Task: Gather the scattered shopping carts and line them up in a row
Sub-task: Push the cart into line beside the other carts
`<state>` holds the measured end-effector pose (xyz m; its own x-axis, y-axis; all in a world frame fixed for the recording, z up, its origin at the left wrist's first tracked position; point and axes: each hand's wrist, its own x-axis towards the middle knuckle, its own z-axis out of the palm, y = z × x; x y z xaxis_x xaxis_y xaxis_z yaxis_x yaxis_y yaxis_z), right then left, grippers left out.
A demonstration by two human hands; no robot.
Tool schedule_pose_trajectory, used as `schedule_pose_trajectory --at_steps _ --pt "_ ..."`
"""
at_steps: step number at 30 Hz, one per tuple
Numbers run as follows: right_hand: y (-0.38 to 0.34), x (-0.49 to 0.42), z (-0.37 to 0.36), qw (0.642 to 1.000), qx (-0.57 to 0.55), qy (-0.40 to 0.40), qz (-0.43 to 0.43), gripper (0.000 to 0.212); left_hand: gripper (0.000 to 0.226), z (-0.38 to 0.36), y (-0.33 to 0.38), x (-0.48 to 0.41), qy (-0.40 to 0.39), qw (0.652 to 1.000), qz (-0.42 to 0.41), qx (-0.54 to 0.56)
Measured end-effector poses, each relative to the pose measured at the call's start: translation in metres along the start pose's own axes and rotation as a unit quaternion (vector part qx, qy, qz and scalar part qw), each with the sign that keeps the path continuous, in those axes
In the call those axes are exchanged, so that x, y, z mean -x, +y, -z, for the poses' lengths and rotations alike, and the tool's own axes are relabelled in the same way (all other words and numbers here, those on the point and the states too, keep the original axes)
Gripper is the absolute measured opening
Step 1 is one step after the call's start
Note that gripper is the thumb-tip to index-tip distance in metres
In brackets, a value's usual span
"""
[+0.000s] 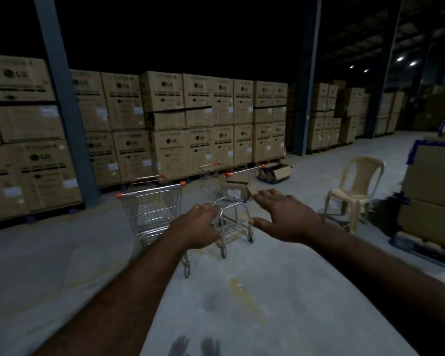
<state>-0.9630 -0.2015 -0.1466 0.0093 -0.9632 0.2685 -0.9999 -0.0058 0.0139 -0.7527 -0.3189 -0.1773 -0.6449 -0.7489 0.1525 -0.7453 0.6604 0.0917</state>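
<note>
Both arms are stretched forward, palms down. The left hand [199,226] and right hand [284,217] are held empty, fingers loosely spread. Two carts are seen beyond them at twelve o'clock: the near cart [152,209] at eleven, the far cart [226,191] just beside it.

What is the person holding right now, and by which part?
Nothing. The left hand and right hand are open and stretched toward the shopping carts, touching neither.
</note>
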Motion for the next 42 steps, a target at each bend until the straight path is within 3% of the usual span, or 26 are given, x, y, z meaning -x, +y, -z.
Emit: schedule_pose_trajectory --at_steps 11,30,42 --pt "0.099 -0.188 -0.074 0.999 0.011 -0.026 -0.039 0.075 0.078 -0.063 -0.065 -0.236 -0.029 0.998 -0.052 0.023" --pt "0.385 -0.544 -0.19 0.999 0.001 -0.05 -0.017 0.076 0.071 -0.138 -0.091 -0.691 -0.058 0.997 -0.036 0.035" --pt "0.519 -0.812 -0.319 0.996 0.001 -0.091 -0.003 0.076 0.07 -0.232 -0.185 -0.986 -0.058 0.996 0.003 0.074"
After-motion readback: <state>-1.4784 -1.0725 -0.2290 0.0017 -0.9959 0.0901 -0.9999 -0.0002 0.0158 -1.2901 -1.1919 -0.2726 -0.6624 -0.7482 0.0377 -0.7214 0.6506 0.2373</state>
